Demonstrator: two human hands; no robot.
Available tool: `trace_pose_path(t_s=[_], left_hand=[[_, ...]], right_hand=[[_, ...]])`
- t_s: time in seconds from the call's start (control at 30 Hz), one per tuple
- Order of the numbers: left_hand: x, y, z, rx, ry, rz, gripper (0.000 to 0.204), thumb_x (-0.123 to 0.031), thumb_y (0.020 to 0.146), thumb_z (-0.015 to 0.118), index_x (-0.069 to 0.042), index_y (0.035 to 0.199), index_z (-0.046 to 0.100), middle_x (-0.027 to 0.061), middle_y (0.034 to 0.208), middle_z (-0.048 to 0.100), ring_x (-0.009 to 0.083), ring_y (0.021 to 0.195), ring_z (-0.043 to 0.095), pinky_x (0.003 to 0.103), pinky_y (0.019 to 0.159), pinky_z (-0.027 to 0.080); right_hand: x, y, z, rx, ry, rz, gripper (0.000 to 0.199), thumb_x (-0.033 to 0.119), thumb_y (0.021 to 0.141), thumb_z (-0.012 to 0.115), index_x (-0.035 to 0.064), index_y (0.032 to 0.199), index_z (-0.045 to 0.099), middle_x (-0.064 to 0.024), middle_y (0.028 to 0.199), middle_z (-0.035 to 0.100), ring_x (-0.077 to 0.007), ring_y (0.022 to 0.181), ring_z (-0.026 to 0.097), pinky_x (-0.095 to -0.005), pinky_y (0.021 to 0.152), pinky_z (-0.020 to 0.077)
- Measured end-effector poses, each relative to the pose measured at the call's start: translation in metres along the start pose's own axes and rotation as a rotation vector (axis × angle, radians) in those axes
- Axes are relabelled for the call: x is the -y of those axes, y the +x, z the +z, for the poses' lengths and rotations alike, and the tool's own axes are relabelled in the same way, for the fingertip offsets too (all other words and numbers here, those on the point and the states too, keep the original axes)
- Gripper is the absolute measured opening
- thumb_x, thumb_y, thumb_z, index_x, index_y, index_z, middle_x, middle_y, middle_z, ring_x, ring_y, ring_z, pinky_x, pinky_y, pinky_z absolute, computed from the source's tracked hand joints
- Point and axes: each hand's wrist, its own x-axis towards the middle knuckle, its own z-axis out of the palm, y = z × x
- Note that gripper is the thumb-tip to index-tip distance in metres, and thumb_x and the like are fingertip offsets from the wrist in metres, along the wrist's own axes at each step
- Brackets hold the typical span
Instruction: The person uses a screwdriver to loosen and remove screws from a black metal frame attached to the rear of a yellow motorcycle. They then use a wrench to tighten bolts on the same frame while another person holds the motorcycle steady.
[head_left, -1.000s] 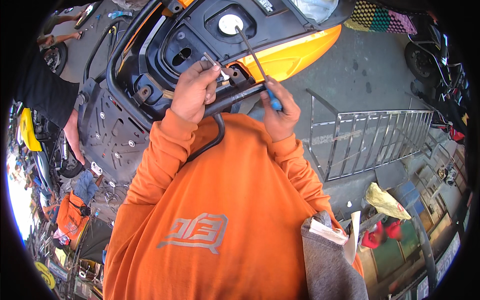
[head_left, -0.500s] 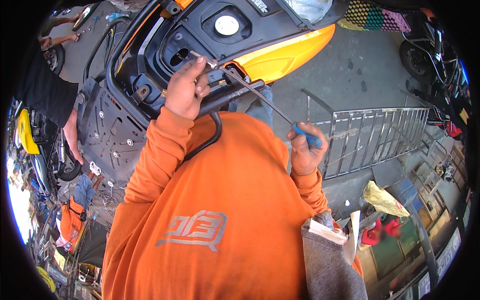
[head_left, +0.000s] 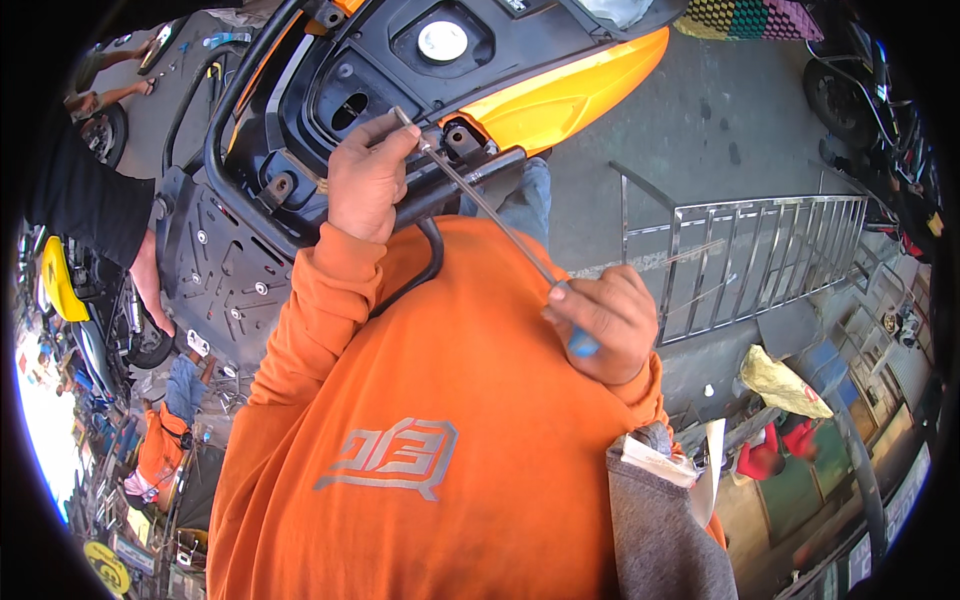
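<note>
My right hand (head_left: 608, 318) is closed around the blue handle of a screwdriver (head_left: 492, 213). Its long metal shaft slants up and left to my left hand (head_left: 368, 178). There, my left thumb and fingers pinch a slim metal bolt (head_left: 402, 117), its outer end poking out above the fingertips. The screwdriver's tip meets the other end of the bolt. Both hands are in front of the motorcycle's dark rear body (head_left: 385, 75), which has a round white cap (head_left: 442, 41) and an orange-yellow side panel (head_left: 570, 95). A black tubular rail (head_left: 455, 190) runs just beyond my left hand.
A black slotted rack plate (head_left: 215, 260) is at the left, with another person's hand (head_left: 150, 280) by its edge. A shiny metal frame of bars (head_left: 765, 255) lies at the right. Grey cloth (head_left: 660, 520) hangs over my sleeve. More motorcycles (head_left: 835, 105) stand around.
My right hand has moved left and turned, its fingers now wrapping further over the blue handle. The screwdriver's shaft is steeper. My left hand still pinches the bolt, now held more upright.
</note>
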Motion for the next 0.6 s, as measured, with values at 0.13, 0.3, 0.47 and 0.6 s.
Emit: trace_pose_path(t_s=[0.13,0.3,0.47,0.6], left_hand=[[0.009,0.000,0.013,-0.119,0.043,0.146,0.024,-0.009,0.095,0.066,0.004,0.116,0.061,0.0128,0.090,0.073,0.0052,0.056,0.049,0.020,0.050,0.036],[0.014,0.006,0.005,0.057,0.188,0.137,0.027,-0.009,0.093,0.068,0.009,0.112,0.070,0.0098,0.090,0.074,0.0109,0.078,0.067,0.022,0.073,0.051],[0.016,0.006,0.001,0.171,0.347,0.165,0.028,-0.011,0.097,0.064,0.010,0.115,0.070,0.0115,0.092,0.075,0.0114,0.083,0.068,0.023,0.076,0.051],[0.013,-0.002,0.004,0.241,0.426,0.223,0.026,-0.012,0.096,0.064,0.005,0.112,0.073,0.0136,0.090,0.075,0.0155,0.081,0.070,0.028,0.075,0.053]], right_hand=[[0.013,0.001,-0.002,0.031,-0.097,-0.045,0.031,0.032,0.081,0.077,0.0127,0.105,0.076,-0.0030,0.083,0.068,-0.0177,0.062,0.058,-0.0324,0.059,0.0422],[0.030,0.005,0.002,-0.025,0.235,0.355,0.026,0.013,0.085,0.079,0.0070,0.109,0.074,-0.0085,0.088,0.071,-0.0222,0.071,0.066,-0.0333,0.066,0.0506],[0.046,0.014,-0.013,0.082,0.496,0.598,0.028,0.007,0.088,0.078,0.0021,0.114,0.071,-0.0108,0.086,0.071,-0.0201,0.074,0.069,-0.0312,0.068,0.0527],[0.047,0.022,-0.029,0.109,0.522,0.573,0.028,0.008,0.088,0.078,0.0009,0.114,0.071,-0.0110,0.082,0.071,-0.0191,0.071,0.067,-0.0303,0.066,0.0518]])
